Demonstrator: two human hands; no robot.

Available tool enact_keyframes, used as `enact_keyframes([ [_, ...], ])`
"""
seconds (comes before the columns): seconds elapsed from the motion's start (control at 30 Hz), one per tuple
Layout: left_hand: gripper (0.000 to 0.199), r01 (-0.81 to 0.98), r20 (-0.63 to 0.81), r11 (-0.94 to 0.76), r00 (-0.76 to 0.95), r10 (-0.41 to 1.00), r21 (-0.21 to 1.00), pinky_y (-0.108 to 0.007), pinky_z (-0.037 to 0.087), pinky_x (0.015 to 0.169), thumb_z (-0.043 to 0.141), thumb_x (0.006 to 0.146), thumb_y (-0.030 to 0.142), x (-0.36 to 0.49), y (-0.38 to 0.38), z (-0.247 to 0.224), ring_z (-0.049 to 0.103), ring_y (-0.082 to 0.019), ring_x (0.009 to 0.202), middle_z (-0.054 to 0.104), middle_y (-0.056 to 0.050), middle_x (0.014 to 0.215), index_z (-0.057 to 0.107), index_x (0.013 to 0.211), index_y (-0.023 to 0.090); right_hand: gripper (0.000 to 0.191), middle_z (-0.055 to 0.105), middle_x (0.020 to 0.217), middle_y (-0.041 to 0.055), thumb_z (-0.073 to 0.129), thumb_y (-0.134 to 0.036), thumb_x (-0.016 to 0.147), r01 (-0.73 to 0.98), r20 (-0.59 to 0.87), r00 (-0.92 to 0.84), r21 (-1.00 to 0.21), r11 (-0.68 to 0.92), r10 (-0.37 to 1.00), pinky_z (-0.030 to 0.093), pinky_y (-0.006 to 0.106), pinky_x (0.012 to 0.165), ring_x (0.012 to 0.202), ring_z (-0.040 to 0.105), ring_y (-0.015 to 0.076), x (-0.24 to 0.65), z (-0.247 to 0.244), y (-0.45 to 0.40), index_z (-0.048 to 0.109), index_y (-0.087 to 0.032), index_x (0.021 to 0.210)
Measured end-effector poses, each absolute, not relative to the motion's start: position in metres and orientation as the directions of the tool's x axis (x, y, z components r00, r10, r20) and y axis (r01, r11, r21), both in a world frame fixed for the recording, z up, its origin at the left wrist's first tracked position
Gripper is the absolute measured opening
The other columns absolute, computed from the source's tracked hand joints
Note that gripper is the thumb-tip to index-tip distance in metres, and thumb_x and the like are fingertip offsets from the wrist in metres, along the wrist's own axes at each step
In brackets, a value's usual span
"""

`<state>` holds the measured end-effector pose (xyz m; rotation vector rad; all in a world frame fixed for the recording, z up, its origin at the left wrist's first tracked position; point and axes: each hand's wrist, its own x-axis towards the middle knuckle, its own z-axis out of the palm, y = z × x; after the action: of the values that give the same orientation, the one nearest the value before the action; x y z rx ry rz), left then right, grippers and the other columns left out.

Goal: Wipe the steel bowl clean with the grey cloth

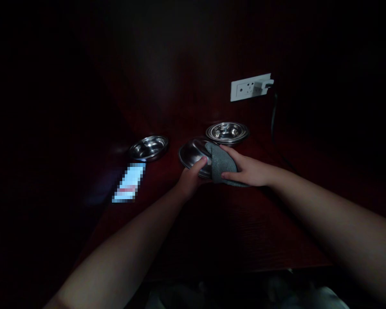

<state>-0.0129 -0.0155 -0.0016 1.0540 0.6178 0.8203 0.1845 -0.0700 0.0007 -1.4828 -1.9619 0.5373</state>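
Observation:
My left hand (191, 178) grips a shiny metal bowl (193, 152) by its near side, thumb on the outer surface. The bowl is tilted, with its rounded underside facing me. A grey-green cloth (221, 163) is wrapped over the bowl's right side. My right hand (244, 167) holds that cloth against the bowl, thumb and fingers spread round it. Some fingers of both hands are hidden behind the bowl and cloth.
On the dark red table (244, 227), a stack of metal bowls (227, 133) stands behind my hands. Another metal bowl (149, 148) sits at left, near a lit, pixelated screen (129, 183). A wall socket (251, 88) holds a plug with a black cable (273, 113). The surroundings are dark.

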Motion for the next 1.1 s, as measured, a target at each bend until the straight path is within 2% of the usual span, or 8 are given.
enact_keyframes([
  [0.53,0.044,-0.284,-0.068,0.265,0.555,0.829,0.921,-0.047,0.055,0.082,0.067,0.077,0.041,-0.0132,-0.0169,0.0001,0.067,-0.028,0.096,0.071,-0.013,0.106,0.064,0.113,0.016,0.102,0.034,0.153,0.0209,0.066,-0.051,0.076,0.714,0.217,-0.176,-0.643,0.277,0.96,0.03,0.054,0.114,0.136,0.04,0.0369,0.1826,0.0034,-0.0718,0.012,-0.013,0.155],
  [0.77,0.044,-0.282,-0.067,0.262,0.552,0.831,0.923,-0.046,0.056,0.08,0.067,0.077,0.04,-0.013,-0.0156,-0.001,0.067,-0.028,0.096,0.071,-0.013,0.108,0.064,0.114,0.016,0.1,0.034,0.154,0.0173,0.066,-0.05,0.077,0.703,0.253,-0.185,-0.641,0.308,0.95,0.031,0.058,0.111,0.135,0.041,0.0383,0.1835,0.0006,-0.071,0.012,-0.021,0.155],
  [1.1,0.044,-0.277,-0.06,0.253,0.557,0.828,0.927,-0.047,0.055,0.081,0.067,0.077,0.041,-0.0132,-0.0168,-0.0001,0.067,-0.028,0.096,0.07,-0.013,0.108,0.064,0.113,0.016,0.101,0.034,0.153,0.0202,0.067,-0.048,0.077,0.708,0.221,-0.182,-0.646,0.284,0.958,0.032,0.055,0.112,0.135,0.042,0.0365,0.1832,0.002,-0.0713,0.011,-0.015,0.155],
])
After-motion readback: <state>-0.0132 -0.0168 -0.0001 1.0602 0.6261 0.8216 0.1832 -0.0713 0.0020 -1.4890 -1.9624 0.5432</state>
